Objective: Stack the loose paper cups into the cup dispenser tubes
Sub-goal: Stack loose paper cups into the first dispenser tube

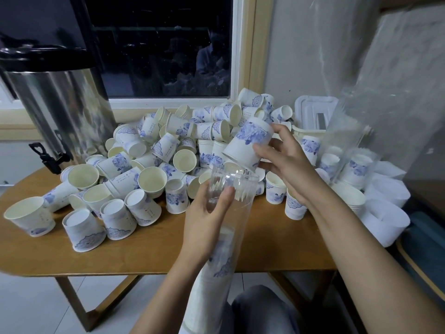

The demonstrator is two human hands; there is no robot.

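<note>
While a big pile of loose paper cups [154,162] covers the far half of the wooden desk [149,251], both hands work in front of it. Some cups in the pile lie on their sides, some stand up, some sit upside down. On the left stands a tall shiny metal urn [60,112] with a black tap, close to the pile. On the right, a second clear tube [356,145] leans up toward the wall with cups inside it, and a white plastic lid [313,112] stands behind it, near the dark window [163,47]. More white cups [385,208] sit at the right edge — they crowd that side.

The left hand [207,213] holds a clear dispenser tube [224,225] near its open top, fingers wrapped around it. The tube is long and tilts a little; its open mouth points up and away from the person, and its low end drops past the desk edge toward the lap. A stack of cups already fills the lower part (you can see blue flowers through the plastic).

The right hand [284,160] grips one blue-flowered cup [250,145] between thumb and fingers. The cup is right above the tube's mouth, tilted, with its flat bottom up and away and its open end facing down at the tube. Its rim is just at the tube's mouth.
</note>
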